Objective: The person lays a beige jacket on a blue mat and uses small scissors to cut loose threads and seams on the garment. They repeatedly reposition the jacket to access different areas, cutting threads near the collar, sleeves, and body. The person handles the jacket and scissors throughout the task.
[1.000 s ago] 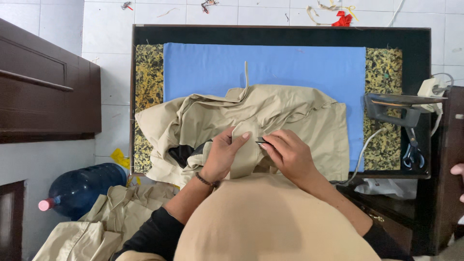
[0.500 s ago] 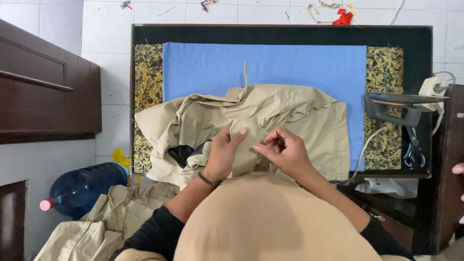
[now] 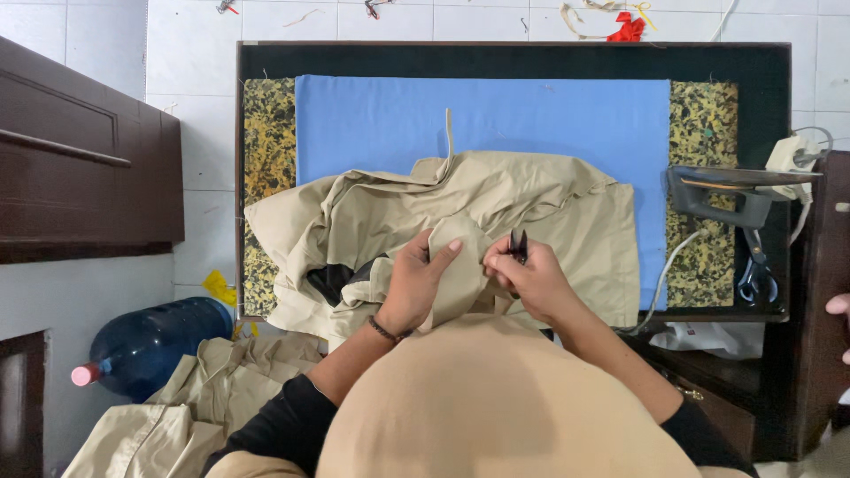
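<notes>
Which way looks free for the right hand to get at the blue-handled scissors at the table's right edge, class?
Probably yes, sideways: nothing lies between the right hand and the scissors, though it grips a small black snipper and the iron sits just above.

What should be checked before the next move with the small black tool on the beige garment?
1. Left hand grips a fold of the beige garment: ok.
2. Right hand holds the small black snips: ok.
3. Snip tips on a thread: cannot tell.
4. Garment lies on the blue pad: ok.
5. Iron stands apart from the fabric: ok.
6. Scissors lie away from both hands: ok.
</notes>
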